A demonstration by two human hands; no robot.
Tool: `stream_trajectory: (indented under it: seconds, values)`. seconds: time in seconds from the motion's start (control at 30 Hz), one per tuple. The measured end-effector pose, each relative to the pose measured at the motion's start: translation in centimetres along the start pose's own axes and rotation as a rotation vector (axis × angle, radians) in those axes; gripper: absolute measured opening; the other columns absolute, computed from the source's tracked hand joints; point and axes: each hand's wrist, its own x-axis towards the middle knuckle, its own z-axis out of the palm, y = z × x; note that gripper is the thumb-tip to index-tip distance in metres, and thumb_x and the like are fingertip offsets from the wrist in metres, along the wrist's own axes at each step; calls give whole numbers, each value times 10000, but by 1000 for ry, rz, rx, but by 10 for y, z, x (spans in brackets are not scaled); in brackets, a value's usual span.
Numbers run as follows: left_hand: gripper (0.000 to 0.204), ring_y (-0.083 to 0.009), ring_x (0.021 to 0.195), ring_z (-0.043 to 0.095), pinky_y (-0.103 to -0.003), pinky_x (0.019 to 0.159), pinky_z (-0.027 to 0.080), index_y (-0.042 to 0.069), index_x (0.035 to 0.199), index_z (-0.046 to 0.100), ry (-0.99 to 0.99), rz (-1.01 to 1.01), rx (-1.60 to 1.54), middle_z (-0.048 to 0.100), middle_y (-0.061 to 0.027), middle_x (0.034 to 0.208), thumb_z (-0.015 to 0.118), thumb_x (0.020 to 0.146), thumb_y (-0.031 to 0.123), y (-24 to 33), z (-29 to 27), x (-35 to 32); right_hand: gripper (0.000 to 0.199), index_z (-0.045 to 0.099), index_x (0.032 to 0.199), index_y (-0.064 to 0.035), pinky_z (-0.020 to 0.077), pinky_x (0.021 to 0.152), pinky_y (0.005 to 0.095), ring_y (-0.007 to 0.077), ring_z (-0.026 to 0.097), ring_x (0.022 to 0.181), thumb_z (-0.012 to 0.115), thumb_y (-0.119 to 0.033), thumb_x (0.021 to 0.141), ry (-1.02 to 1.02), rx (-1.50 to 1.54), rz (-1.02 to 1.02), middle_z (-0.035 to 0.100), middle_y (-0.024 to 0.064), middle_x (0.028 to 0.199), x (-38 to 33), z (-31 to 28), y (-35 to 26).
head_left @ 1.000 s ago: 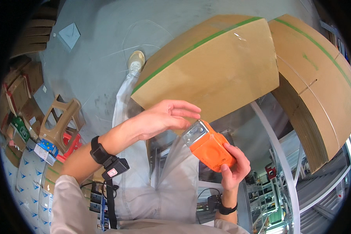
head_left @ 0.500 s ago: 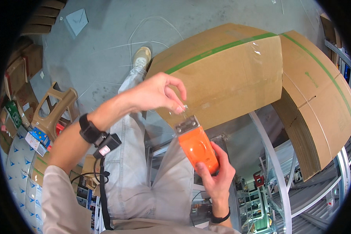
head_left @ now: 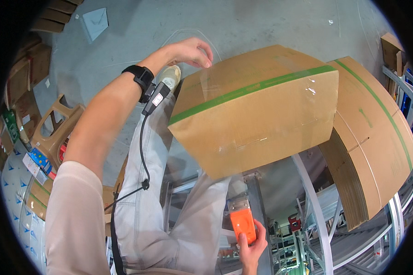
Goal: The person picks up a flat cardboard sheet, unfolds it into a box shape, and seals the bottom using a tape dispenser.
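Note:
My right hand point(head_left: 253, 245) is wrapped round an orange tape dispenser point(head_left: 242, 223) with a metal head, held low over the metal frame and apart from the box. Beyond the near face of a closed brown cardboard box point(head_left: 257, 133), my left hand point(head_left: 192, 52) hovers by its far left edge. Thumb and fingertips of that hand come together; whatever is between them is too small to make out. A green stripe runs along the box's near top edge. Part of a faint clear strip point(head_left: 209, 85) shows on its top, close to the left fingertips.
Flattened cartons point(head_left: 371, 133) bound with a strap lean at the right on a metal rack point(head_left: 309, 192). A tan plastic stool point(head_left: 55, 128) stands at the left. Loose strapping and a pale sheet point(head_left: 95, 23) lie on the grey floor. A cable hangs from my left wrist.
My left hand has moved away from the dispenser, up to the box's far left edge. My right hand has drawn the dispenser lower and nearer to me. The box sits slightly lower in view.

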Motion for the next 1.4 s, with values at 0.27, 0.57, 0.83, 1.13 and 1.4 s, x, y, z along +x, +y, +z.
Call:
stream_trajectory:
  seconds: [0.27, 0.57, 0.83, 1.13, 1.4]
  values:
    - [262, -144, 1086, 660, -300, 1014, 542, 50, 1086, 660, -102, -22, -213, 674, -66, 1116, 781, 865, 122, -29, 0, 19, 587, 544, 1323, 53, 552, 768, 298, 188, 705, 826, 762, -252, 871, -18, -2, 62, 728, 154, 945, 8, 2, -20]
    - [223, -147, 1063, 672, -293, 982, 550, 54, 1074, 670, -5, 9, -263, 696, -64, 1088, 761, 874, 83, -46, -11, 31, 615, 540, 1331, 68, 547, 775, 290, 173, 694, 843, 759, -272, 868, 34, 35, -50, 727, 145, 948, 14, 7, -30]
    - [160, -165, 1032, 657, -318, 950, 510, 56, 982, 707, -62, 133, -293, 704, -63, 1059, 749, 827, 53, -91, 55, 67, 582, 549, 1331, 57, 564, 766, 312, 197, 719, 837, 787, -188, 860, -3, -29, 30, 729, 159, 948, 23, 12, -30]
    - [161, -233, 1019, 623, -344, 895, 501, 72, 1028, 670, 443, 204, 15, 654, -98, 1037, 631, 881, 126, -134, 35, 36, 573, 570, 1326, 56, 541, 806, 305, 185, 684, 880, 759, -253, 882, 14, -26, 78, 720, 144, 990, 30, 18, -36]
    - [504, -261, 886, 734, -323, 754, 616, -16, 1163, 619, -536, -79, -1131, 717, -158, 1045, 402, 1062, 427, -53, 87, 2, 539, 579, 1310, 67, 525, 914, 331, 212, 679, 1007, 753, -212, 884, 17, -7, 102, 712, 161, 1102, 36, 22, -36]
